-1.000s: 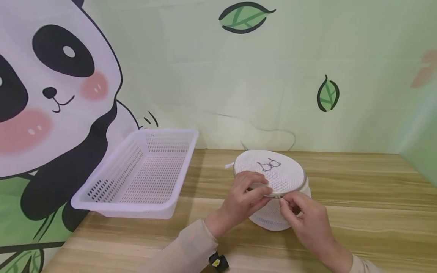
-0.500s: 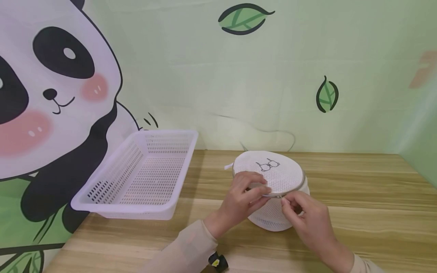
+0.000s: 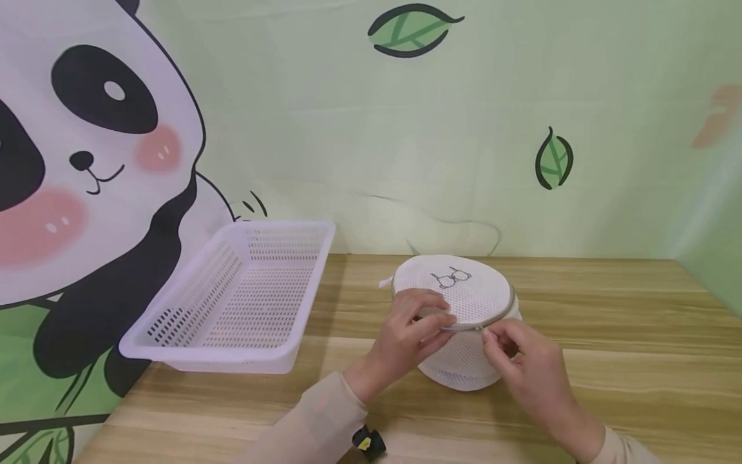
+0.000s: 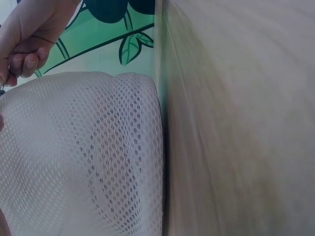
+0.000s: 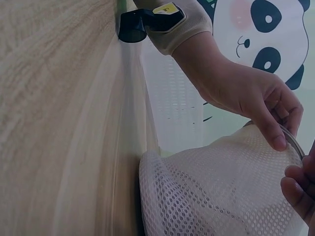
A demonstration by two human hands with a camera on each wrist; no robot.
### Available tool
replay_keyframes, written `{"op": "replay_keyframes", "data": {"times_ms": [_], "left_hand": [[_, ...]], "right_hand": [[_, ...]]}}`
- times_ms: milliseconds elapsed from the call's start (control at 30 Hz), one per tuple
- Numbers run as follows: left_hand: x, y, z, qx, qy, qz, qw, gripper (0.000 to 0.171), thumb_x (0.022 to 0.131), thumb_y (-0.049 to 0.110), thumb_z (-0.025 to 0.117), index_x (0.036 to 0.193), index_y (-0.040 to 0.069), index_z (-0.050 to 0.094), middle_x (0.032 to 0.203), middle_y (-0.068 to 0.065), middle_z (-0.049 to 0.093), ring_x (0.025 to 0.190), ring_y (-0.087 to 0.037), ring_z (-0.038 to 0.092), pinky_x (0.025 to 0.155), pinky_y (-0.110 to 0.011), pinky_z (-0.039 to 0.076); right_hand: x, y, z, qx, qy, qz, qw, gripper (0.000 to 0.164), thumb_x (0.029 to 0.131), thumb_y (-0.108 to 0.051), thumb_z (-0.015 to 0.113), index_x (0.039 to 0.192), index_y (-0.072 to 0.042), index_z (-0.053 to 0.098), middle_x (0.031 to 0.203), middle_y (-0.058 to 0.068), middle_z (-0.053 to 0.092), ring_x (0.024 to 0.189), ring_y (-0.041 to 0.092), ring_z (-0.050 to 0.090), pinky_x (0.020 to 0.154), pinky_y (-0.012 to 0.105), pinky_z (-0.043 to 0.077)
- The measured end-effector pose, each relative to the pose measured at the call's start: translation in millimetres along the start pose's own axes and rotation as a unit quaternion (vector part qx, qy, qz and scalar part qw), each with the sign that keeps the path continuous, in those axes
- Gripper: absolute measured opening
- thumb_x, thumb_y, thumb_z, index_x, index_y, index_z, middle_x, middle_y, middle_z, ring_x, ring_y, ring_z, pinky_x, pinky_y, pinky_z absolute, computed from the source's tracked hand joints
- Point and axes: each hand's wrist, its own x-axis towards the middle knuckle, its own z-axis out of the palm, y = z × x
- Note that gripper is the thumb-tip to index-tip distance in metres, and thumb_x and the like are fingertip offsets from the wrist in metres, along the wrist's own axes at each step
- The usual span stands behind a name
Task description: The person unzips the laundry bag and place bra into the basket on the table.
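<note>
A round white mesh laundry bag (image 3: 464, 361) stands on the table in the head view, glasses drawn on its top. A grey zipper (image 3: 513, 301) runs round the top's edge. My left hand (image 3: 400, 335) grips the near left of this rim, thumb on top and fingers below; the right wrist view also shows this left hand (image 5: 246, 91) at the rim. At the front of the bag, thumb and forefinger of my right hand (image 3: 533, 370) pinch the zipper pull, which they mostly hide. In the left wrist view the mesh side (image 4: 83, 157) fills much of the picture.
A white plastic basket (image 3: 292, 351) with slotted walls sits on the wooden table (image 3: 626, 380), left of the bag. Behind the table hangs a green backdrop (image 3: 301, 116) with a panda and leaves. A black wrist device (image 3: 369, 443) is by my left sleeve.
My right hand has slid slightly right along the rim with the zipper pull. The bag has shifted a little left in the head view; my left hand keeps its grip.
</note>
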Motion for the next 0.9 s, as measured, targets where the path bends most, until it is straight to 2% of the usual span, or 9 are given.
{"op": "replay_keyframes", "data": {"times_ms": [900], "left_hand": [[0.0,-3.8,-2.0,0.002,0.006,0.002,1.0,0.022,0.074,0.014,0.081,0.091,0.012,0.066,0.102,-0.004,0.063,0.1,-0.021,0.061,0.092,-0.033,0.05]], "right_hand": [[4.1,6.7,-6.0,-0.026,0.003,0.023,0.999,0.016,0.071,0.005,0.068,0.071,-0.009,0.062,0.061,-0.009,0.052,0.061,-0.007,0.046,0.048,0.007,0.039]]}}
